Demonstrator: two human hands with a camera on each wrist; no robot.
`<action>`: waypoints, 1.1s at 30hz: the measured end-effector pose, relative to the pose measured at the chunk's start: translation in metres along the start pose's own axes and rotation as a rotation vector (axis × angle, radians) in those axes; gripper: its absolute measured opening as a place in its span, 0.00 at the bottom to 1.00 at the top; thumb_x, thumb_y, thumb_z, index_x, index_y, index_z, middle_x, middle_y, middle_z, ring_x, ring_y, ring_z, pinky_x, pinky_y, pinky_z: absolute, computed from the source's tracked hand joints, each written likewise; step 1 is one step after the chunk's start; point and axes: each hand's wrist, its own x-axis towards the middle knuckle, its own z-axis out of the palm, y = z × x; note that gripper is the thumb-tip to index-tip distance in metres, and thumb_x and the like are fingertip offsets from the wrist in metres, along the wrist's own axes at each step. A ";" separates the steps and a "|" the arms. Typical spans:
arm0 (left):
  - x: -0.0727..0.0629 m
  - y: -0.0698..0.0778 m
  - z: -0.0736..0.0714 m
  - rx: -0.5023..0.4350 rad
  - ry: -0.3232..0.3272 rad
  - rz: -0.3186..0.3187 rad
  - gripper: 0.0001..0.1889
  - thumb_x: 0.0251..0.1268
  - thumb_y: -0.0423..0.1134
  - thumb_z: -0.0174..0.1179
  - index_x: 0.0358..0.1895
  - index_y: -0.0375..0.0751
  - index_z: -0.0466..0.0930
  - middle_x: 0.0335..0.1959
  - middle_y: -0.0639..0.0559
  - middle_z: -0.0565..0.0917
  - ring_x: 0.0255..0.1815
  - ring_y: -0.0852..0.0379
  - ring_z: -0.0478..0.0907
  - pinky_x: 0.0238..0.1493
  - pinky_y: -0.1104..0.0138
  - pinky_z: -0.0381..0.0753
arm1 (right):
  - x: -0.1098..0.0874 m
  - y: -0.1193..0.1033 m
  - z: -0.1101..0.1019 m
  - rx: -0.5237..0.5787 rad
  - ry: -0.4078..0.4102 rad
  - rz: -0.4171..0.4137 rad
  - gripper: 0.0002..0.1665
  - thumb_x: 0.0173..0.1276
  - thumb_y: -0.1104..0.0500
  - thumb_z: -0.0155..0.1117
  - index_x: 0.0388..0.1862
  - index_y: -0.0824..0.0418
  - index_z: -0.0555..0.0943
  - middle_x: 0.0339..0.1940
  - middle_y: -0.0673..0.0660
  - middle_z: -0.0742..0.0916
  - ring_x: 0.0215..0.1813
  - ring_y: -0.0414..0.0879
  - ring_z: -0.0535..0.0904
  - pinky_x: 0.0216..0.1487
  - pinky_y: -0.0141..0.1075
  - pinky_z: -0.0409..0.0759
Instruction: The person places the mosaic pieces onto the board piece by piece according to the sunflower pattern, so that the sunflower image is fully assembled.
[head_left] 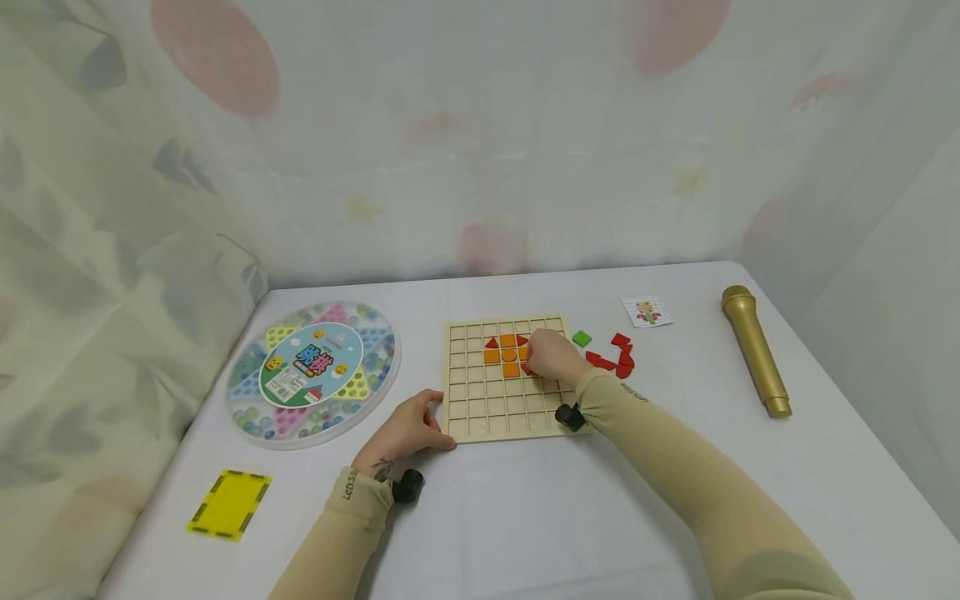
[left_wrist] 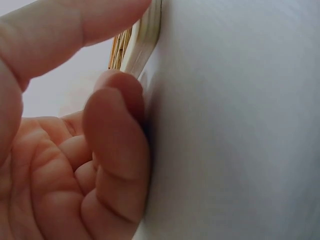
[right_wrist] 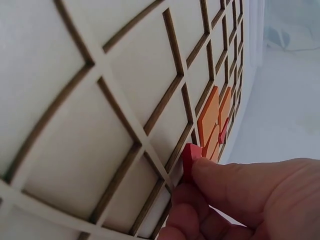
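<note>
A wooden grid board lies on the table, with orange square pieces around an orange round piece and a red triangle piece at the upper left of them. My left hand holds the board's near left corner, thumb at the front edge and fingers along the left side. Over the orange group, my right hand pinches a small red piece between thumb and fingers, low at a grid cell. In the head view that hand hides part of the pattern.
Right of the board lie a green piece and several loose red pieces. A picture card and a gold microphone are farther right. A round Chinese checkers box and a yellow square frame mark are at left.
</note>
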 end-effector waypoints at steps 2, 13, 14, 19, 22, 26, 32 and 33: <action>0.000 0.000 0.000 -0.001 0.001 0.000 0.43 0.36 0.34 0.75 0.63 0.38 0.65 0.23 0.48 0.74 0.21 0.56 0.69 0.24 0.67 0.67 | 0.001 0.000 0.000 -0.002 -0.004 0.008 0.24 0.58 0.69 0.55 0.06 0.56 0.61 0.09 0.49 0.60 0.15 0.41 0.54 0.17 0.30 0.53; 0.001 0.001 0.001 -0.001 0.001 -0.002 0.43 0.36 0.35 0.75 0.63 0.38 0.65 0.23 0.48 0.75 0.21 0.56 0.69 0.24 0.67 0.67 | -0.010 0.019 -0.049 -0.032 0.111 0.081 0.15 0.64 0.58 0.59 0.44 0.66 0.81 0.48 0.62 0.83 0.43 0.53 0.79 0.42 0.44 0.77; 0.001 0.001 0.000 0.000 0.001 -0.002 0.43 0.36 0.35 0.75 0.63 0.38 0.65 0.23 0.48 0.75 0.21 0.56 0.69 0.24 0.67 0.67 | -0.013 0.025 -0.056 -0.032 0.126 0.092 0.16 0.65 0.58 0.58 0.46 0.67 0.80 0.49 0.63 0.82 0.44 0.54 0.79 0.42 0.45 0.77; 0.001 0.001 0.000 -0.003 0.003 -0.011 0.43 0.36 0.34 0.75 0.63 0.38 0.65 0.23 0.47 0.74 0.22 0.56 0.69 0.24 0.67 0.67 | -0.022 0.064 -0.076 -0.094 0.174 0.172 0.18 0.65 0.57 0.56 0.47 0.69 0.78 0.48 0.66 0.82 0.41 0.55 0.78 0.39 0.47 0.76; 0.000 0.001 0.000 -0.005 0.003 -0.009 0.43 0.36 0.34 0.75 0.63 0.38 0.65 0.23 0.47 0.74 0.22 0.56 0.69 0.24 0.67 0.67 | -0.026 0.087 -0.079 -0.127 0.159 0.265 0.13 0.62 0.59 0.55 0.39 0.68 0.80 0.36 0.62 0.83 0.34 0.52 0.77 0.32 0.45 0.74; 0.000 0.001 0.000 -0.012 0.001 -0.006 0.43 0.36 0.34 0.75 0.63 0.38 0.65 0.23 0.47 0.74 0.22 0.55 0.69 0.24 0.66 0.67 | -0.030 0.105 -0.075 -0.145 0.123 0.383 0.11 0.59 0.58 0.56 0.31 0.67 0.78 0.24 0.57 0.78 0.28 0.49 0.72 0.28 0.41 0.69; -0.001 0.000 0.000 -0.021 -0.009 0.005 0.43 0.37 0.34 0.75 0.63 0.37 0.65 0.23 0.47 0.75 0.22 0.55 0.69 0.24 0.67 0.68 | -0.028 0.117 -0.061 -0.158 0.113 0.445 0.12 0.60 0.56 0.56 0.32 0.65 0.78 0.34 0.62 0.82 0.39 0.59 0.75 0.44 0.55 0.70; -0.001 0.000 0.000 -0.019 -0.010 0.006 0.43 0.37 0.34 0.75 0.63 0.37 0.65 0.24 0.47 0.75 0.22 0.55 0.69 0.24 0.67 0.68 | -0.028 0.118 -0.059 -0.162 0.119 0.450 0.11 0.60 0.57 0.55 0.30 0.64 0.78 0.35 0.63 0.82 0.41 0.61 0.74 0.46 0.58 0.68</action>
